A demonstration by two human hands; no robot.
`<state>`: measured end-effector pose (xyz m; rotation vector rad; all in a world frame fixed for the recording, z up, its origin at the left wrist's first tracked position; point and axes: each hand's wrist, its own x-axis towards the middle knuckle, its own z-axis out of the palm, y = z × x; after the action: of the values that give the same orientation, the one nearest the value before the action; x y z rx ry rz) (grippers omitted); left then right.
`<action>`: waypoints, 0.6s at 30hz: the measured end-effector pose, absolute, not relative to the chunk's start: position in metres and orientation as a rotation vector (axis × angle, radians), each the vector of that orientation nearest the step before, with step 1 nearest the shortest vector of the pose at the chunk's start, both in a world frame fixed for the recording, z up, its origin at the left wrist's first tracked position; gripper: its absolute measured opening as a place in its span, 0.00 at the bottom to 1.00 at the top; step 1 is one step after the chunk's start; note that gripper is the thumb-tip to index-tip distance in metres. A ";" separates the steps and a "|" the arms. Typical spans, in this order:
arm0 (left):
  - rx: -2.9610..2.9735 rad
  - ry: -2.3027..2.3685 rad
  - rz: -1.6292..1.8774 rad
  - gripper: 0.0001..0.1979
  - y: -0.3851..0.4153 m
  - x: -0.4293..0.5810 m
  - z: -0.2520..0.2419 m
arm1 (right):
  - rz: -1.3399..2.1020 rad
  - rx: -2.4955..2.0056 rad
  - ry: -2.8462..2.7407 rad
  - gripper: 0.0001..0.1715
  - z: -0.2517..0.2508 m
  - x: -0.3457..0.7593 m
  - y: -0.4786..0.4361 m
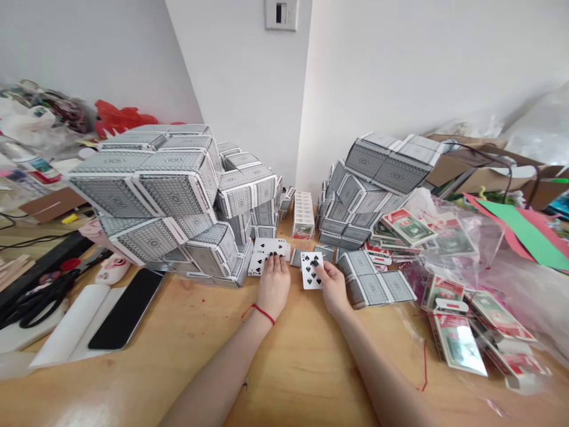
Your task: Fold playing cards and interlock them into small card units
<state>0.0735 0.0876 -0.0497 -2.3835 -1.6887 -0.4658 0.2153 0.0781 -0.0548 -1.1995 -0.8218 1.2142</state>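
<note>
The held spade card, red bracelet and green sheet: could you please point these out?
Held spade card (310, 275), head view: its printed face.
Red bracelet (264, 313), head view: its band.
Green sheet (525, 232), head view: its middle.

We see a home-like craft corner: a yellowish wooden table (186, 344) against white painted walls (400, 71), crowded with black-handled scissors (71, 281), red and green paper sheets (524, 231) and stacked grey-patterned playing-card blocks (175, 190).

Bright light, tabletop (178, 356) glare, stretched edges

A wooden table (293, 370) bears face-up cards (262, 248), grey-backed card blocks (372, 289), red-and-green card boxes (456, 341) and a red thread (425, 363).
</note>
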 end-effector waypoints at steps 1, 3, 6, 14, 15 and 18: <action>-2.400 -1.679 -0.477 0.19 0.087 0.073 -0.049 | 1.214 -1.200 -0.821 0.16 -0.055 0.215 0.078; -2.432 -1.669 -0.505 0.19 0.087 0.073 -0.049 | 1.214 -1.203 -0.818 0.15 -0.055 0.215 0.078; -2.453 -1.683 -0.555 0.18 0.087 0.072 -0.049 | 1.223 -1.199 -0.821 0.13 -0.054 0.216 0.077; -2.431 -1.653 -0.732 0.20 0.086 0.069 -0.053 | 1.219 -1.197 -0.825 0.15 -0.054 0.216 0.077; -2.417 -1.623 -0.793 0.21 0.085 0.069 -0.052 | 1.218 -1.200 -0.825 0.15 -0.054 0.216 0.077; -2.373 -1.461 -1.027 0.22 0.082 0.068 -0.045 | 1.216 -1.206 -0.837 0.14 -0.053 0.215 0.076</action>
<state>0.0682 0.0817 -0.0449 -2.3732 -1.4614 -1.0275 0.2152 0.0765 -0.0532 -1.2056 -0.8367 1.2159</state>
